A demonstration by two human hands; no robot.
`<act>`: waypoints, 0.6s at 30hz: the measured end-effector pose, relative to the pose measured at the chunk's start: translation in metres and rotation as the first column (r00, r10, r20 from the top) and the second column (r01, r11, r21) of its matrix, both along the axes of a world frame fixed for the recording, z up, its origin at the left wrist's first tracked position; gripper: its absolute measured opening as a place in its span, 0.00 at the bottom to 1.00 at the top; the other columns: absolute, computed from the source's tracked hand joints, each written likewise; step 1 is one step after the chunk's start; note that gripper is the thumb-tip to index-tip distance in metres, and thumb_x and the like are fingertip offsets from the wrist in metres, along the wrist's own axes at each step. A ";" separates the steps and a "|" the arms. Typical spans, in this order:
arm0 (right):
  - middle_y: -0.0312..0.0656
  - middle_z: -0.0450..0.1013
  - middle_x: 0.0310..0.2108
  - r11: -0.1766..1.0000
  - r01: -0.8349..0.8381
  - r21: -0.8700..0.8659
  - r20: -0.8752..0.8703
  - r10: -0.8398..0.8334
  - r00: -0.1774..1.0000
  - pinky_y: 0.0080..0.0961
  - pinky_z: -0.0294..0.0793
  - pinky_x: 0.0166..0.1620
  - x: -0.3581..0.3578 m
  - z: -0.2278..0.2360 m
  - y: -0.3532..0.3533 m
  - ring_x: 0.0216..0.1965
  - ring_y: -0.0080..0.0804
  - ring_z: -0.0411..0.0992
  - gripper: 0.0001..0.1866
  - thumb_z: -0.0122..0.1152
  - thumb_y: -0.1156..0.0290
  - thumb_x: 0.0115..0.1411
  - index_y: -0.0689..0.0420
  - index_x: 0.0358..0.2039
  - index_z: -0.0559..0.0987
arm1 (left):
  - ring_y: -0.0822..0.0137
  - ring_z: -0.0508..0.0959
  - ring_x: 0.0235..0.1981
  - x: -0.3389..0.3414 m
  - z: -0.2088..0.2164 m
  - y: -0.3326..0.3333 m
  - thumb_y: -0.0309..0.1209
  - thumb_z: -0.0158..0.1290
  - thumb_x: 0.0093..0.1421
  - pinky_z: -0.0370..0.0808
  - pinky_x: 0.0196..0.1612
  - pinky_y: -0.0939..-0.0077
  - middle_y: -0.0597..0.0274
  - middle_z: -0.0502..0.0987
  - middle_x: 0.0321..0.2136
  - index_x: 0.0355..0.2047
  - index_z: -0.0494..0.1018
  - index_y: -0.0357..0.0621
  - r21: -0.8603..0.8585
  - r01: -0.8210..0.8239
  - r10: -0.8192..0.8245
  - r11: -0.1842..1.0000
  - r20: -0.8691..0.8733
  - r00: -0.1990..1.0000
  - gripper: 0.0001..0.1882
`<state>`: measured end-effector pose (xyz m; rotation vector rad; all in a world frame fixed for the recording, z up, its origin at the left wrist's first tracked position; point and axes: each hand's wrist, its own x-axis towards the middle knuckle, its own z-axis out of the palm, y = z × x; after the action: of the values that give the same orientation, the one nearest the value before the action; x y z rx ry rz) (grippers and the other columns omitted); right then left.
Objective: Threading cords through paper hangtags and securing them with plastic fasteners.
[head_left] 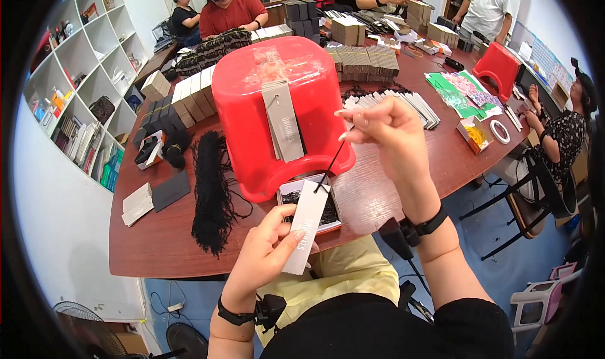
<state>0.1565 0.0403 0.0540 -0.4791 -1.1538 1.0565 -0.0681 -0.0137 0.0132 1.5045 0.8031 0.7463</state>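
Black shirt [378, 327] fills six o'clock; beyond it the left hand [268, 245] pinches the tag [309, 223] in its grip, just below the stool [324, 104], apparently steadying it while the right hand [397, 132], toward one o'clock, has its grip closed on the cord [333, 159] to hold that taut. Worktop [372, 201] edge runs behind the tag's lower end, the stool blocks twelve o'clock, and bare surface gives room at three.

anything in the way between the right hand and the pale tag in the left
Nothing visible: a black cord runs straight from the fingers of the right hand to the top end of the pale tag in the left hand. The red stool stands beyond, not between them.
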 end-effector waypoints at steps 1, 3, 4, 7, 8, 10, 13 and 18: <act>0.55 0.72 0.32 1.000 -0.010 -0.001 -0.005 0.010 1.000 0.23 0.76 0.32 -0.005 -0.001 -0.010 0.29 0.34 0.75 0.02 0.52 0.82 0.51 0.62 0.24 0.71 | 0.77 0.73 0.25 0.001 -0.005 -0.003 0.23 0.44 0.55 0.69 0.30 0.83 0.58 0.76 0.23 0.43 0.61 0.36 -0.007 -0.130 0.130 0.991 -0.005 0.991 0.14; 0.56 0.72 0.33 0.851 -0.043 0.523 0.320 -0.149 0.935 0.26 0.75 0.35 -0.011 0.000 -0.030 0.31 0.37 0.74 0.02 0.49 0.84 0.53 0.64 0.24 0.70 | 0.77 0.73 0.24 0.004 -0.005 -0.006 0.23 0.44 0.55 0.69 0.29 0.83 0.59 0.76 0.22 0.42 0.62 0.36 -0.006 -0.144 0.144 0.990 -0.018 0.989 0.13; 0.56 0.72 0.33 0.853 -0.040 0.520 0.318 -0.150 0.936 0.26 0.75 0.35 -0.011 0.001 -0.033 0.31 0.37 0.74 0.02 0.49 0.84 0.53 0.64 0.24 0.70 | 0.77 0.73 0.24 0.004 -0.005 -0.007 0.23 0.44 0.55 0.69 0.29 0.82 0.60 0.76 0.22 0.42 0.62 0.37 -0.004 -0.148 0.148 0.989 -0.026 0.989 0.13; 0.55 0.72 0.34 0.877 0.065 0.477 0.260 -0.211 0.942 0.30 0.74 0.38 -0.006 -0.001 -0.033 0.35 0.39 0.73 0.03 0.50 0.86 0.50 0.65 0.24 0.70 | 0.73 0.74 0.25 0.004 0.007 -0.011 0.23 0.43 0.56 0.70 0.30 0.80 0.56 0.75 0.24 0.44 0.59 0.36 -0.213 0.002 0.027 0.977 0.133 0.991 0.15; 0.54 0.72 0.34 0.901 0.089 0.424 0.214 -0.196 0.957 0.30 0.73 0.39 -0.003 -0.005 -0.027 0.37 0.39 0.73 0.04 0.53 0.86 0.48 0.64 0.25 0.70 | 0.71 0.75 0.26 0.004 0.008 -0.011 0.23 0.43 0.56 0.71 0.30 0.79 0.54 0.75 0.25 0.45 0.58 0.36 -0.285 0.073 0.001 0.956 0.250 0.968 0.15; 0.49 0.72 0.36 0.835 -0.046 0.549 0.468 -0.261 0.844 0.28 0.71 0.43 0.002 -0.006 -0.025 0.39 0.36 0.72 0.12 0.60 0.81 0.45 0.63 0.33 0.71 | 0.67 0.76 0.29 0.000 0.006 -0.012 0.23 0.43 0.56 0.72 0.31 0.77 0.52 0.74 0.28 0.46 0.56 0.35 -0.292 0.108 -0.029 0.950 0.263 0.964 0.17; 0.44 0.70 0.41 0.920 -0.071 0.385 0.573 -0.178 0.800 0.28 0.68 0.47 -0.009 -0.007 -0.037 0.45 0.32 0.68 0.27 0.67 0.74 0.39 0.62 0.42 0.69 | 0.65 0.76 0.29 0.001 0.006 -0.013 0.24 0.44 0.56 0.73 0.29 0.76 0.52 0.74 0.27 0.46 0.56 0.35 -0.294 0.208 -0.086 0.933 0.377 0.922 0.17; 0.44 0.66 0.45 0.971 -0.200 0.128 0.280 0.158 0.947 0.26 0.64 0.51 -0.001 -0.017 -0.022 0.48 0.30 0.65 0.26 0.57 0.85 0.46 0.64 0.48 0.64 | 0.58 0.76 0.27 -0.004 0.002 -0.013 0.24 0.46 0.54 0.75 0.25 0.69 0.50 0.73 0.28 0.48 0.55 0.34 -0.406 0.350 -0.105 0.844 0.517 0.850 0.21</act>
<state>0.1550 0.0184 0.0367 -0.4070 -1.5323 1.0695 -0.0718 -0.0262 0.0148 0.8782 0.3722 0.6284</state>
